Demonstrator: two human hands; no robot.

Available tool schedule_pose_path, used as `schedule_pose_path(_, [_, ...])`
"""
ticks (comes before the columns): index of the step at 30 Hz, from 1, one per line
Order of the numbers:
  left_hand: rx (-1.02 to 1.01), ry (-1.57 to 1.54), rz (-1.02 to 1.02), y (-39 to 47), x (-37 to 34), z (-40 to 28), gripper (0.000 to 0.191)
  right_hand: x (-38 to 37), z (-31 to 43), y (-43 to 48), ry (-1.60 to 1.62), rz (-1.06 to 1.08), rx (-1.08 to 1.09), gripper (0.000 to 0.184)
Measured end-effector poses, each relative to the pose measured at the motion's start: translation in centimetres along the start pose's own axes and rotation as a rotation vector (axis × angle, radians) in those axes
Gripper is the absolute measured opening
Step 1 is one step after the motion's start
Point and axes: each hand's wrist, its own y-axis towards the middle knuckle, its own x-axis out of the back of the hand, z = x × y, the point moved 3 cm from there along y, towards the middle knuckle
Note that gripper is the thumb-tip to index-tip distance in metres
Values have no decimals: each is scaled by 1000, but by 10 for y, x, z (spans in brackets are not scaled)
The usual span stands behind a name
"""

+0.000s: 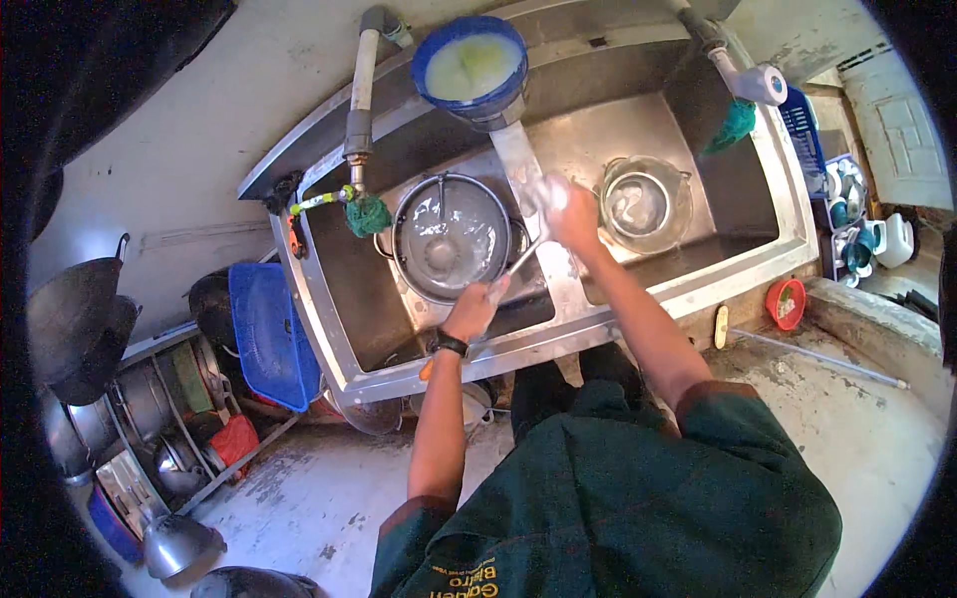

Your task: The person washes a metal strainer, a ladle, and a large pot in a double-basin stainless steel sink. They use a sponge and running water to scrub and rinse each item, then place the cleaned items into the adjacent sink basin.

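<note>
My left hand, with a dark band at its wrist, grips one end of a thin metal utensil. The utensil slants up over the divider of a stainless-steel double sink. My right hand is closed around its other end, covered in white suds; its shape there is hidden, and whether a sponge is in the hand I cannot tell. Just left of the hands, a metal pot of water stands in the left basin. In the right basin sits a see-through round container with a smaller round vessel inside.
A blue-rimmed bowl of cloudy liquid stands at the back of the divider. Taps with green netting overhang both basins. A blue plastic basket is left of the sink. A red bucket and a pole lie right.
</note>
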Motion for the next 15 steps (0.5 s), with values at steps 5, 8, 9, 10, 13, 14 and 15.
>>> schedule_pose_path(5, [66, 11, 70, -4, 4, 28, 71, -12, 14, -16, -3, -282, -122, 33])
schedule_pose_path(8, [7, -58, 35, -6, -5, 36, 69, -15, 16, -53, -19, -171, 211, 41])
schedule_pose_path(9, [-37, -61, 36, -4, -7, 34, 69, -12, 14, -48, -78, -141, 219, 44])
schedule_pose_path(10, [-81, -64, 38, -1, -10, 32, 68, -13, 7, -40, 2, -66, 18, 49])
schedule_pose_path(13, [58, -103, 180, 11, -5, 9, 53, -21, -2, -54, -101, -118, -55, 48])
schedule_pose_path(14, [76, -192, 224, 13, -2, 18, 48, -13, 25, -62, -203, -130, 33, 43])
schedule_pose_path(15, [98, -275, 281, 11, -1, 24, 44, -16, 36, -70, -177, 128, 34, 36])
